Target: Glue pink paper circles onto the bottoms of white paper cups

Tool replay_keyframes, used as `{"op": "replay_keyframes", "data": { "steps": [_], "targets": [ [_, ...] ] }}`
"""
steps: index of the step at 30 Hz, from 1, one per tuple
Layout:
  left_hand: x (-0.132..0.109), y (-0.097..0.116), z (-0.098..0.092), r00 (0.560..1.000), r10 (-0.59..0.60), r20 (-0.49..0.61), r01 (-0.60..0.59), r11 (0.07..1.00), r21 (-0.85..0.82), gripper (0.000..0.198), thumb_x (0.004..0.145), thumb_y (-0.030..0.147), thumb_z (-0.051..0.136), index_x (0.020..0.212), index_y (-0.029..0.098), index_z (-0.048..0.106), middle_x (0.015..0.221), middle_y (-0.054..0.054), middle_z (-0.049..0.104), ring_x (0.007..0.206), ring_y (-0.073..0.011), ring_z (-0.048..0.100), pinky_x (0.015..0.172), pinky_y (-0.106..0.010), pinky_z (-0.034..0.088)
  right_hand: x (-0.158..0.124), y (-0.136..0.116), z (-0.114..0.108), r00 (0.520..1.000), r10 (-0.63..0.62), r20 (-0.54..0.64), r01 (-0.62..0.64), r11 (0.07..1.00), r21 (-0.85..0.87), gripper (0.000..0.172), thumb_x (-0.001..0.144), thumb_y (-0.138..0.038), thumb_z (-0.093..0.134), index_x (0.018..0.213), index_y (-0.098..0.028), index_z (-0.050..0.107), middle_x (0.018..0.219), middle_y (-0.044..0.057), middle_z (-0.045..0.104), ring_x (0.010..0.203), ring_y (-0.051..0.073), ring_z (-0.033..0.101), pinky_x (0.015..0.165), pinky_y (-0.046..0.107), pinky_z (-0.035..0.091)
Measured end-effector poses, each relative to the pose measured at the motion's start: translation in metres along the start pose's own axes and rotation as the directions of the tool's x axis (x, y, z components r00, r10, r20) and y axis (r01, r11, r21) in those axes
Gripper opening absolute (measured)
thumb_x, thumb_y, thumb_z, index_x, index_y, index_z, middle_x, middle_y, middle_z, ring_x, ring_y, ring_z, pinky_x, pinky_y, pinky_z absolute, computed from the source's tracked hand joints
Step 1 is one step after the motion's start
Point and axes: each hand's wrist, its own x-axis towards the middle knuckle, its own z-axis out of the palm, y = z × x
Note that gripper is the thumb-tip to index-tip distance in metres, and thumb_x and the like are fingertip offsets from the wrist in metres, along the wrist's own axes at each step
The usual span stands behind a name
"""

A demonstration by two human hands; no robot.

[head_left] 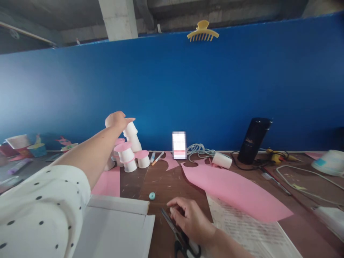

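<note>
My left hand (116,121) reaches far forward to the top of a leaning stack of white paper cups (133,138) by the blue partition. It grips the topmost cup, its fingers partly hidden behind the wrist. Beside the stack stand several upturned white cups (129,165) with pink paper discs (123,147) on them. My right hand (192,216) rests over the table with loosely curled fingers, apart from one another and with nothing seen in them. Under it lies a pair of black-handled scissors (172,224), blades pointing away and partly covered by the hand.
A pink paper sheet (231,184) lies over a printed page (242,222) at right. White board (115,229) lies front left. A small teal roll (152,196), a phone (178,145), a lying cup (222,160), cables (200,150) and a black bottle (254,141) are farther back.
</note>
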Motion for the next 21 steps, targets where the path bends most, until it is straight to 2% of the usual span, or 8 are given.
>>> {"op": "replay_keyframes", "data": {
  "steps": [5,8,13,21],
  "targets": [
    [0.002,0.004,0.006,1.000,-0.015,0.012,0.015,0.999,0.043,0.060,0.066,0.062,0.065,0.108,0.019,0.065,0.104,-0.015,0.069,0.100,-0.0360,0.061,0.080,-0.045,0.046,0.001,0.002,0.000,1.000,0.009,0.005,-0.009,1.000,0.013,0.024,0.087,-0.031,0.050,0.099,-0.020,0.067,0.079,0.004,0.069,0.064,0.014,0.061,0.061,0.024,0.046],
    [0.000,0.008,0.007,0.999,-0.009,0.036,0.005,0.995,0.097,0.059,0.067,0.064,0.064,0.106,0.020,0.067,0.104,-0.016,0.068,0.103,-0.0372,0.059,0.085,-0.047,0.042,0.002,0.002,0.001,1.000,0.017,0.007,-0.017,1.000,0.019,0.023,0.087,-0.031,0.050,0.099,-0.020,0.067,0.080,0.004,0.070,0.065,0.014,0.061,0.062,0.025,0.046],
    [0.000,0.017,0.006,0.998,0.011,0.061,-0.025,0.972,0.233,0.054,0.066,0.067,0.062,0.091,0.020,0.071,0.105,-0.018,0.068,0.111,-0.0398,0.052,0.092,-0.051,0.036,0.002,0.001,0.000,0.999,0.030,0.026,-0.031,0.999,0.026,0.023,0.088,-0.031,0.049,0.100,-0.021,0.067,0.079,0.004,0.070,0.063,0.014,0.060,0.062,0.025,0.046],
    [-0.003,0.018,0.002,0.994,0.063,0.086,-0.085,0.956,0.279,0.056,0.068,0.068,0.061,0.096,0.020,0.069,0.105,-0.015,0.068,0.113,-0.0374,0.049,0.090,-0.046,0.036,0.002,0.000,-0.001,0.999,0.041,0.031,-0.041,0.999,0.016,0.023,0.088,-0.030,0.049,0.100,-0.022,0.067,0.079,0.003,0.071,0.063,0.013,0.060,0.062,0.024,0.046]
  ]
}}
